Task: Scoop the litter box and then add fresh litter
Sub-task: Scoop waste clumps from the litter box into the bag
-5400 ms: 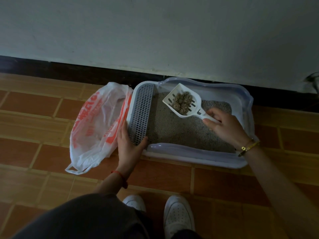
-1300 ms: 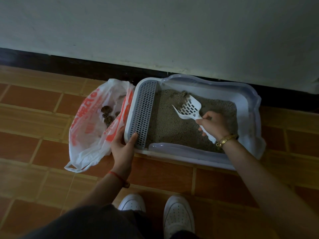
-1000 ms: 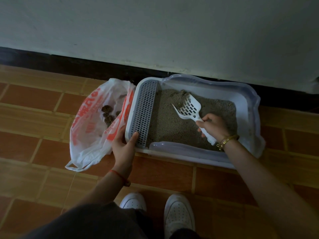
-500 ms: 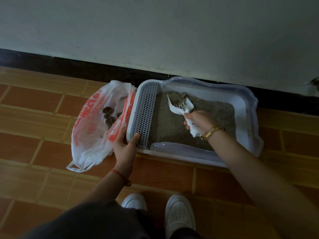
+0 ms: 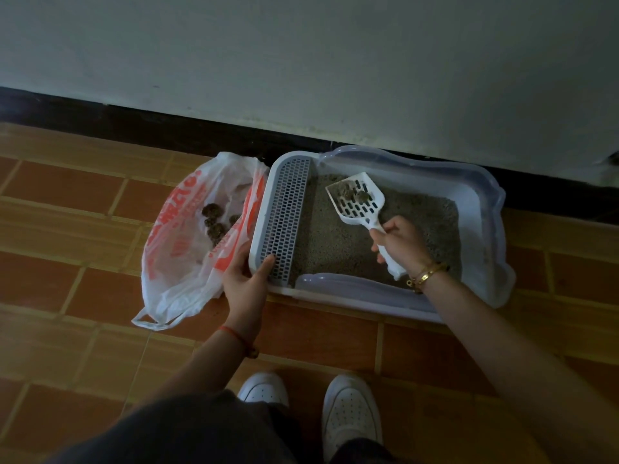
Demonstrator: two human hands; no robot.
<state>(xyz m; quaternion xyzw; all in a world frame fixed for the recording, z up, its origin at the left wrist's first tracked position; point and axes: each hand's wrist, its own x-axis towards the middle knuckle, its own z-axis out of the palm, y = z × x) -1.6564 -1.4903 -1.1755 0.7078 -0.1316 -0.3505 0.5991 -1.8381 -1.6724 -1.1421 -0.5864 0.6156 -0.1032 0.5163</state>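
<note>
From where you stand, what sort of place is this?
Probably a home, down at floor level: a cat litter box sits on a brown tiled floor against a plain wall, with a plastic bag of scooped clumps beside it.

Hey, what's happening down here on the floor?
Someone is cleaning a cat litter box. The right hand holds a white slotted scoop by its handle, over the grey litter, with a couple of clumps on it. The left hand grips the box's near left corner, beside an open plastic bag that already has several more inside.
</note>
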